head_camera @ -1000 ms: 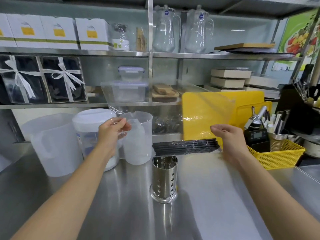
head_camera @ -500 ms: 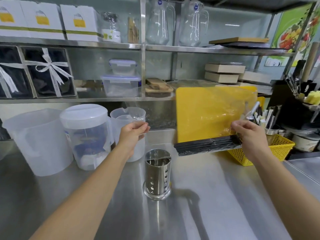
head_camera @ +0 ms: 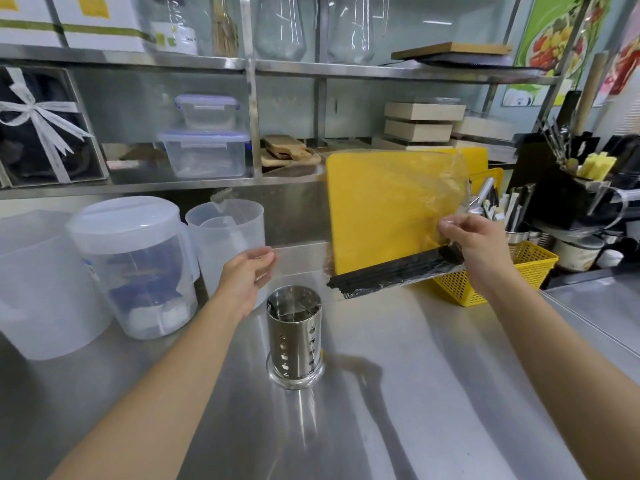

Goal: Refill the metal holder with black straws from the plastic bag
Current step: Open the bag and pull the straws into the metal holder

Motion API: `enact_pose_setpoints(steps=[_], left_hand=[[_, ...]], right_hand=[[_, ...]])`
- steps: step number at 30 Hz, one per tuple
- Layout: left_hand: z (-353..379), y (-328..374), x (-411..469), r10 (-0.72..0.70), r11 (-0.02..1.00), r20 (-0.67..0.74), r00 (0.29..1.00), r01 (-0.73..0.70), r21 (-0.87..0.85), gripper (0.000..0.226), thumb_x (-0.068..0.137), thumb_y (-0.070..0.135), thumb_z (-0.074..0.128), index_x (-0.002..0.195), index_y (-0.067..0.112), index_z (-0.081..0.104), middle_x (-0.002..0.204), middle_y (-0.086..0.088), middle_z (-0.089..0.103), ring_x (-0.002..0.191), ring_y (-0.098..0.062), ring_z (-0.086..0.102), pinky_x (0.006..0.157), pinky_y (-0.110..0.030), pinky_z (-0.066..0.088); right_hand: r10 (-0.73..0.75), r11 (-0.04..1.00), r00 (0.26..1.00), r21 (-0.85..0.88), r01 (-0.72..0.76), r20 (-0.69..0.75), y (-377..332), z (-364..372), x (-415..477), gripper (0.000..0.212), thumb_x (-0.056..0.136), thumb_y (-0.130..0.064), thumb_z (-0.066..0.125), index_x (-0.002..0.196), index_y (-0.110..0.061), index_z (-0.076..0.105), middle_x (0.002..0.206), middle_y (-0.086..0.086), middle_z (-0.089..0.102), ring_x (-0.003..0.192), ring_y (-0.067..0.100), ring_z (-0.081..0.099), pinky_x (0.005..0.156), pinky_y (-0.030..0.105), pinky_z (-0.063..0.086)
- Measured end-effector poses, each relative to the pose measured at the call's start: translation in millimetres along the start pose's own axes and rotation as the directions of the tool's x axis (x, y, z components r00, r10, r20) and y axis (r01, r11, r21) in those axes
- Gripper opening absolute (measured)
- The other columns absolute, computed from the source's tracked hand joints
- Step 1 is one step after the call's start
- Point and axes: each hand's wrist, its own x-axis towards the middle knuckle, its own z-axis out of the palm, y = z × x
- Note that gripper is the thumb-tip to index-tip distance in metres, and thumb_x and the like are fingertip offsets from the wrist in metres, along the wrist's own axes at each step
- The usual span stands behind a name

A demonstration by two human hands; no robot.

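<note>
A perforated metal holder (head_camera: 294,337) stands upright on the steel counter (head_camera: 433,375), its inside showing only a divider. A clear plastic bag (head_camera: 398,209) hangs in the air behind it, with a bundle of black straws (head_camera: 388,271) lying along its bottom, tilted down to the left. My right hand (head_camera: 474,244) pinches the bag's right end. My left hand (head_camera: 247,271) hovers to the left of the holder, fingers loosely curled and apart, holding nothing.
Translucent jugs (head_camera: 228,244) and a lidded container (head_camera: 135,265) stand at the left. A yellow cutting board (head_camera: 367,216) leans behind the bag. A yellow basket (head_camera: 495,271) with utensils sits at the right. Steel shelves (head_camera: 242,64) carry boxes and pitchers.
My left hand has let go of the bag's left end and dropped toward the holder. The bag with straws has swung right, held by my right hand alone.
</note>
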Motion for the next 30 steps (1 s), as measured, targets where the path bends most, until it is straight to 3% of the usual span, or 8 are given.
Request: enact_pose_setpoints(steps=[7, 10, 15, 17, 21, 22, 26, 30], left_hand=[[-22.3, 17.2, 14.9, 0.078, 0.995, -0.102, 0.992, -0.084, -0.06, 0.055, 0.079, 0.009, 0.066, 0.127, 0.013, 0.038, 0.101, -0.005, 0.06, 0.091, -0.016, 0.059, 0.087, -0.031, 0.044], [-29.7, 30.4, 18.9, 0.187, 0.982, -0.148, 0.971, -0.178, 0.07, 0.062, 0.075, 0.017, 0.072, 0.124, 0.024, 0.035, 0.107, 0.0, 0.057, 0.105, -0.019, 0.055, 0.097, -0.034, 0.042], [-33.7, 52.4, 19.8, 0.411, 0.853, 0.0, 0.912, -0.384, 0.354, 0.082, 0.07, 0.022, 0.078, 0.134, 0.03, 0.027, 0.128, -0.007, 0.049, 0.111, -0.017, 0.053, 0.094, -0.037, 0.042], [-32.4, 60.2, 17.1, 0.508, 0.737, 0.095, 0.856, -0.489, 0.467, 0.083, 0.069, 0.025, 0.078, 0.134, 0.033, 0.027, 0.135, -0.007, 0.042, 0.118, -0.017, 0.046, 0.096, -0.036, 0.04], [-29.1, 66.8, 14.1, 0.655, 0.201, 0.312, 0.688, -0.557, 0.806, 0.069, 0.068, 0.043, 0.074, 0.127, 0.036, 0.041, 0.128, 0.001, 0.049, 0.117, -0.019, 0.037, 0.097, -0.038, 0.025], [-27.9, 66.6, 14.1, 0.642, 0.158, 0.33, 0.692, -0.54, 0.826, 0.066, 0.068, 0.045, 0.074, 0.126, 0.035, 0.042, 0.121, 0.005, 0.053, 0.114, -0.017, 0.037, 0.095, -0.038, 0.024], [-27.8, 59.9, 15.0, 0.492, 0.394, 0.296, 0.819, -0.512, 0.763, 0.043, 0.076, 0.032, 0.071, 0.115, 0.031, 0.053, 0.094, 0.01, 0.06, 0.096, -0.01, 0.05, 0.08, -0.024, 0.035], [-36.1, 51.0, 14.3, 0.447, 0.459, 0.277, 0.851, -0.484, 0.745, 0.01, 0.083, 0.02, 0.064, 0.093, 0.02, 0.066, 0.098, -0.001, 0.065, 0.086, -0.007, 0.054, 0.076, -0.021, 0.037]], right_hand=[[0.006, 1.0, 0.999, -0.006, -0.006, 0.031, 4.1, 6.9, 5.4, 0.014, 0.083, -0.011, 0.064, 0.071, -0.018, 0.064, 0.08, 0.003, 0.061, 0.085, 0.022, 0.054, 0.086, 0.037, 0.042], [0.003, 1.0, 0.999, 0.005, -0.004, 0.048, 3.5, 8.9, 7.0, 0.015, 0.083, -0.01, 0.064, 0.07, -0.017, 0.063, 0.081, 0.002, 0.061, 0.081, 0.018, 0.054, 0.082, 0.031, 0.04], [0.005, 0.999, 0.993, -0.051, 0.002, 0.12, 0.6, 9.9, 7.8, 0.013, 0.083, -0.011, 0.063, 0.071, -0.017, 0.064, 0.079, 0.002, 0.061, 0.078, 0.015, 0.055, 0.082, 0.032, 0.038], [0.005, 0.997, 0.992, -0.072, 0.004, 0.127, -1.5, 10.5, 8.6, 0.013, 0.083, -0.012, 0.063, 0.072, -0.017, 0.064, 0.078, 0.002, 0.061, 0.078, 0.015, 0.055, 0.084, 0.033, 0.038], [0.007, 0.995, 0.988, -0.098, 0.009, 0.155, -6.6, 12.8, 11.7, 0.011, 0.083, -0.012, 0.063, 0.074, -0.018, 0.064, 0.077, 0.002, 0.061, 0.075, 0.013, 0.055, 0.087, 0.036, 0.037], [0.006, 0.994, 0.987, -0.113, 0.013, 0.163, -8.4, 13.7, 12.6, 0.01, 0.083, -0.013, 0.063, 0.074, -0.018, 0.064, 0.076, 0.001, 0.061, 0.074, 0.012, 0.055, 0.085, 0.034, 0.037], [-0.02, 0.988, 0.98, -0.148, 0.051, 0.2, -19.6, 20.3, 17.0, 0.013, 0.082, -0.012, 0.064, 0.072, -0.019, 0.063, 0.075, -0.003, 0.061, 0.072, 0.005, 0.053, 0.072, 0.025, 0.035], [-0.056, 0.98, 0.967, -0.169, 0.101, 0.248, -29.9, 29.1, 25.1, 0.008, 0.081, -0.008, 0.064, 0.075, -0.013, 0.063, 0.078, -0.003, 0.062, 0.079, 0.006, 0.057, 0.075, 0.022, 0.038]])
